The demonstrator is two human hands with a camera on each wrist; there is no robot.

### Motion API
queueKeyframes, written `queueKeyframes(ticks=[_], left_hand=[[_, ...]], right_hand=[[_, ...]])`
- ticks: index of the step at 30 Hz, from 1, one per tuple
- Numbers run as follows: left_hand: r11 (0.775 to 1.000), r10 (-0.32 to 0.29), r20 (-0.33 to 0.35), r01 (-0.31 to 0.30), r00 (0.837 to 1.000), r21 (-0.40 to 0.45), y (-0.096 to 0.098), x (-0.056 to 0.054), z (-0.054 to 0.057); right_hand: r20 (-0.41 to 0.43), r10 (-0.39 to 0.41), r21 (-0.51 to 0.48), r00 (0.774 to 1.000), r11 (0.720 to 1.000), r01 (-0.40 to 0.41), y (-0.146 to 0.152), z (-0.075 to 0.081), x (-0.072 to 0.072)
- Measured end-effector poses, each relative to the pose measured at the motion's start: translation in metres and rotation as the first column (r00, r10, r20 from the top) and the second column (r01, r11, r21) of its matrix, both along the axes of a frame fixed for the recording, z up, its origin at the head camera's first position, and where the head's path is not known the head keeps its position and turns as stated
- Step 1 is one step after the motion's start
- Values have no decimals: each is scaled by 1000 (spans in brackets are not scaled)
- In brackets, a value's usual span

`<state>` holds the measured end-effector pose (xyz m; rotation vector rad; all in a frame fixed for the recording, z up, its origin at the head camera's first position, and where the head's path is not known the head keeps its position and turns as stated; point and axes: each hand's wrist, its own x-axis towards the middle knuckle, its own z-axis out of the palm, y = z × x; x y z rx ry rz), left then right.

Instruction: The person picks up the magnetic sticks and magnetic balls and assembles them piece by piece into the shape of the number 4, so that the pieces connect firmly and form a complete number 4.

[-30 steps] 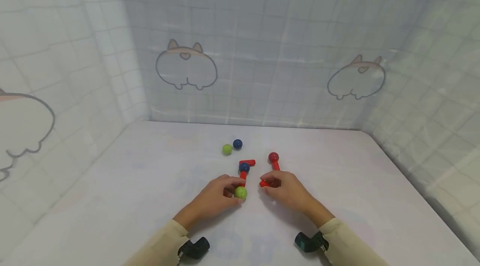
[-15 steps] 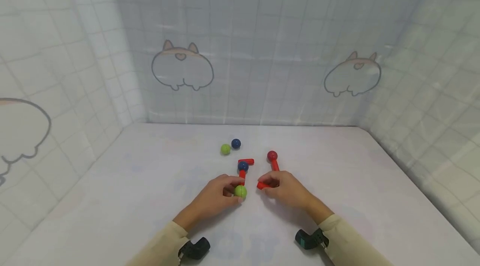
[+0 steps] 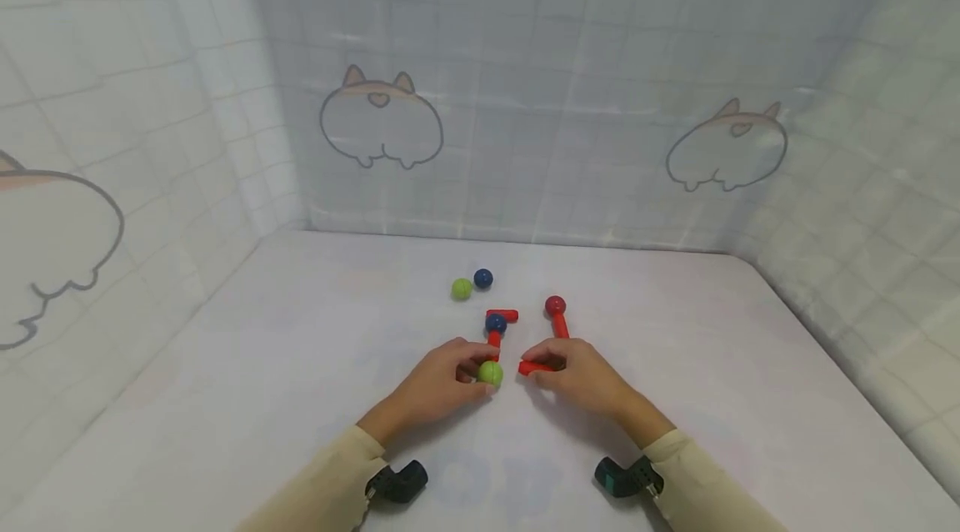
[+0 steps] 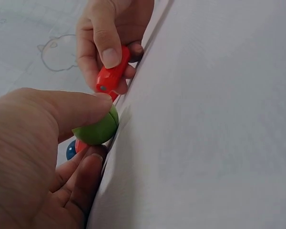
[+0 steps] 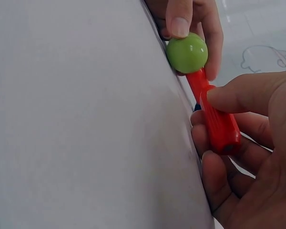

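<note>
My left hand (image 3: 442,378) pinches a green ball (image 3: 491,373) between thumb and fingers, low over the white table. From that ball a red rod (image 3: 494,345) runs away to a dark blue ball (image 3: 496,323); they look joined. My right hand (image 3: 583,375) holds a second red rod (image 5: 220,124) between thumb and fingertips, with a small dark spot in its end. In the head view this rod points left toward the green ball, a short gap apart. Just beyond my right hand lies a red ball (image 3: 555,306) with a red rod (image 3: 560,325) attached.
Another red rod (image 3: 510,315) lies crosswise behind the joined blue ball. Farther back, a loose green ball (image 3: 461,288) and a loose blue ball (image 3: 483,278) sit side by side. Pale sheets with grid lines and animal drawings (image 3: 381,119) enclose the table (image 3: 322,290).
More of the red rod in my right hand now shows past the fingertips, pointing left. My left hand keeps its hold on the green ball. The head view has shifted slightly.
</note>
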<state>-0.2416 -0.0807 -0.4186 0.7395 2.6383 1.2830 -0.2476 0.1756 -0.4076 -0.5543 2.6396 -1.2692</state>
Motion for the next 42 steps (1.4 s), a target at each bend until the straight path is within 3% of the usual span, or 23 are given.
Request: queueKeyframes(ticks=[7, 15, 19, 30, 42], left_hand=[[1000, 13, -18, -14, 1000, -11, 2, 0, 2], [1000, 25, -2, -25, 1000, -2, 4, 5, -7], [1000, 17, -10, -17, 1000, 4, 7, 5, -12], [1000, 10, -82, -12, 997, -23, -1, -1, -8], [1000, -17, -107, 14, 994, -23, 3, -3, -9]], right_hand=[[-29, 46, -14, 999, 999, -47, -3, 4, 3], [-27, 95, 12, 995, 995, -94, -5, -1, 7], [-48, 87, 39, 995, 996, -85, -5, -1, 6], [-78, 87, 19, 993, 996, -86, -15, -1, 4], [-71, 59, 18, 996, 998, -58, -11, -4, 5]])
